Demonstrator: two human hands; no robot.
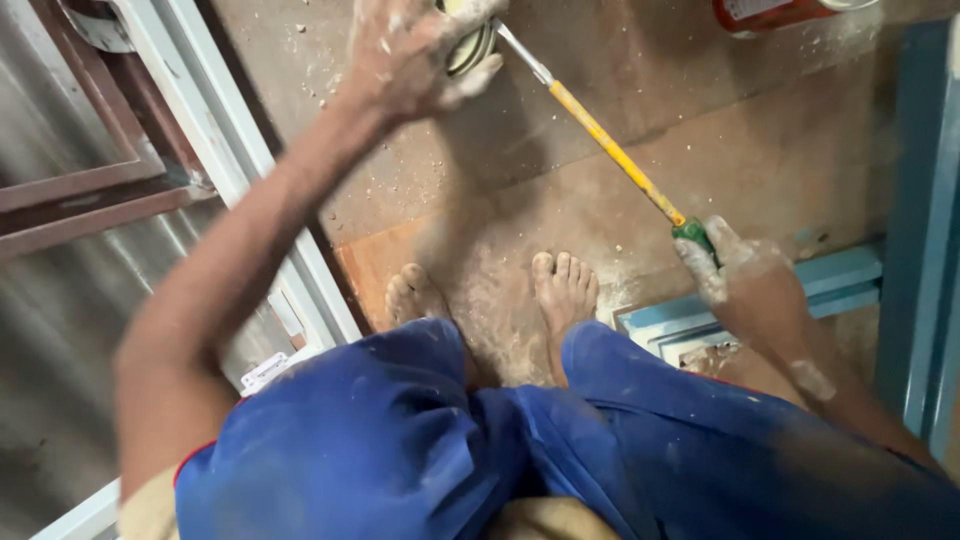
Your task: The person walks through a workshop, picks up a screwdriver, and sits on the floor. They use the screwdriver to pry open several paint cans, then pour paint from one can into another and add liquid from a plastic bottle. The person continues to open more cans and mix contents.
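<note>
My left hand point(415, 50), dusted with white powder, grips a small round tin point(470, 45) near the top of the view. My right hand point(745, 275) holds the green end of a long tool with a yellow handle point(610, 150); its metal shaft reaches up and left into the tin. Both arms are raised over my bare feet point(565, 285) and my blue trousers point(420, 440). The tool's tip is hidden inside the tin.
A dusty brown wooden panel point(640, 200) lies under my feet. A white frame point(220, 140) runs along the left, next to brown frames. Blue painted frames point(920, 230) stand at the right. A red container point(770, 12) sits at the top edge.
</note>
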